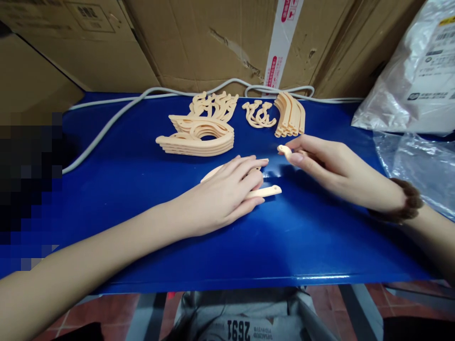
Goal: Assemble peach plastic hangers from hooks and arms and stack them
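My left hand (236, 192) is closed over a cream plastic hanger piece (266, 192) lying on the blue table, palm down. One narrow end with a small hole sticks out past my thumb, and a rounded edge shows beyond my knuckles; the middle is hidden. To the right, my right hand (330, 163) pinches a small curved cream hook (284, 151) between thumb and fingertips, just apart from the hanger piece. Only the hook's tip shows. Behind my left hand lies a stack of similar hanger pieces (199, 144).
Farther back are a pile of curved cream parts (215, 105), loose hooks (261, 116) and a bundle of slim arms (290, 116). A white cable (117, 128) runs along the back and left. Cardboard boxes (199, 42) stand behind; plastic-wrapped packages (415, 80) sit at right.
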The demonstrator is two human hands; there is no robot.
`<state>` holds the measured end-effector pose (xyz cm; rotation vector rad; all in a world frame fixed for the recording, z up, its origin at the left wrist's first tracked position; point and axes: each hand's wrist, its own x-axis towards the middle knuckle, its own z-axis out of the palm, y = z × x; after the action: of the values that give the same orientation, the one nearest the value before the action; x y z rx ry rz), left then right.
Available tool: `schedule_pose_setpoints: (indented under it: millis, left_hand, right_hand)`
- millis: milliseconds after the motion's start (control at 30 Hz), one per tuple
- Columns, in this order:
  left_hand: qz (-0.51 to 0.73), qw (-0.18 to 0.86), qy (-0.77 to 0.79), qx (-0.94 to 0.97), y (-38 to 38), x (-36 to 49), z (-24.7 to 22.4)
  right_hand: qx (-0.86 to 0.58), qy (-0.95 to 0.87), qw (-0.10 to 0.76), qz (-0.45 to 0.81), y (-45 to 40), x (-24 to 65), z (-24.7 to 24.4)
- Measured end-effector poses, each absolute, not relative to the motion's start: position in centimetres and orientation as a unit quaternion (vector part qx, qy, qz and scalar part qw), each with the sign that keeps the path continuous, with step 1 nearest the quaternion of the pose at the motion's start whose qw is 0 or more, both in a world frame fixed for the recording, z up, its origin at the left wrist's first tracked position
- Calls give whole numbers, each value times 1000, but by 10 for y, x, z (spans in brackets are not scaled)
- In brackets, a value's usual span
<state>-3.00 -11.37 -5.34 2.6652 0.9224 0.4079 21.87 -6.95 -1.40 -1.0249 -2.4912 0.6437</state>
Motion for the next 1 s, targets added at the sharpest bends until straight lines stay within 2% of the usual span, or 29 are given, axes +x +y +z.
schedule_pose_setpoints:
  millis: [133,400,767,1000]
  left_hand:
    - [158,148,333,918,-113,-29,-54]
    - [201,169,334,905,-112,-29,-53]
    - [203,150,329,910,-112,-29,-57]
    - [186,127,317,921,-112,-30,-57]
  right_hand:
    - [-341,-914,139,170,-71,219,-12]
    - [-335,-911,59,234,-77,215,-15]
    - [-297,-919,59,252,-80,213,-15]
    - [-231,-951,106,177,-80,217,-22]
